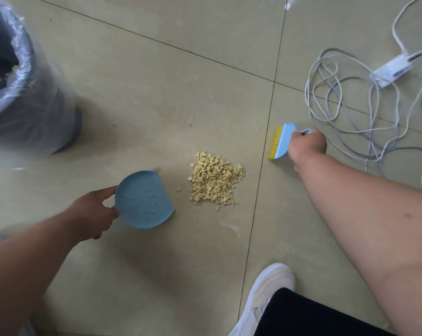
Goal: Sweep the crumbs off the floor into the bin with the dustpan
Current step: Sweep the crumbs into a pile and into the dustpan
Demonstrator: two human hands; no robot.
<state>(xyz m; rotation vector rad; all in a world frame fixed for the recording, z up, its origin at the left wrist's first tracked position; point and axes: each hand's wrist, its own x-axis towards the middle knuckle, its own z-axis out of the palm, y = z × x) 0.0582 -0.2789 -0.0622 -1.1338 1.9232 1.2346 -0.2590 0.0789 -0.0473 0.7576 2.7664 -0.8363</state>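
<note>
Left hand gripped dustpan left of crumbs; right hand clenched brush right of crumbs; bin far left.

Your floor is glossy beige tile, faintly mottled and crossed by thin dark grout lines. The crumbs you see are pale yellow, a speckled heap of lighter and deeper bits. Your dustpan is plain light blue, and your brush has the same light blue back with bright yellow bristles. The bin is dark grey-blue under a clear, shiny liner that catches white glints. Your shoe is white, next to a black trouser leg. The tangled cable runs white to pale grey, and the power strip is white.
</note>
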